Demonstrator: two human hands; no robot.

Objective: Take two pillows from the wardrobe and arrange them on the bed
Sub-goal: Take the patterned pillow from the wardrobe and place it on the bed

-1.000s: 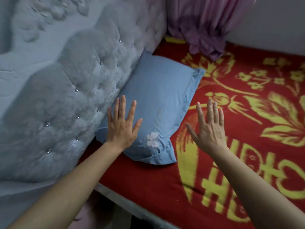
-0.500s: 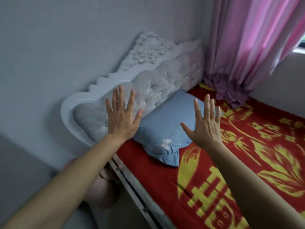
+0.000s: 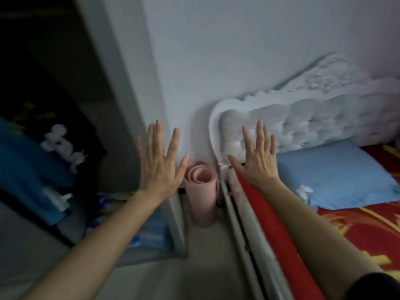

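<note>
- Fingers (image 3: 259, 135) of the right hand (image 3: 258, 163) are being held spread and straight, nothing pinched; those of the left hand (image 3: 161, 163) are likewise being fanned out with nothing in them.
- Both palms are being carried in the air, the left before the open wardrobe (image 3: 54, 105), the right over the near bed (image 3: 357, 230) edge, in front of the tufted headboard (image 3: 303, 124).
- One blue pillow (image 3: 337, 176) is lying on the red blanket (image 3: 270, 224), against the headboard.
- A second pillow is judged to be what is being sought; it is best gripped by both ends, so that the folded blue bedding (image 3: 26, 169) beside it is not being dragged out.
- A pink rolled mat (image 3: 202, 191) is standing between wardrobe and bed, and is best stepped around.
- Wardrobe contents are being blurred and darkened, so no pillow can be made out there; the far half of the bed is being cut off by the frame.
</note>
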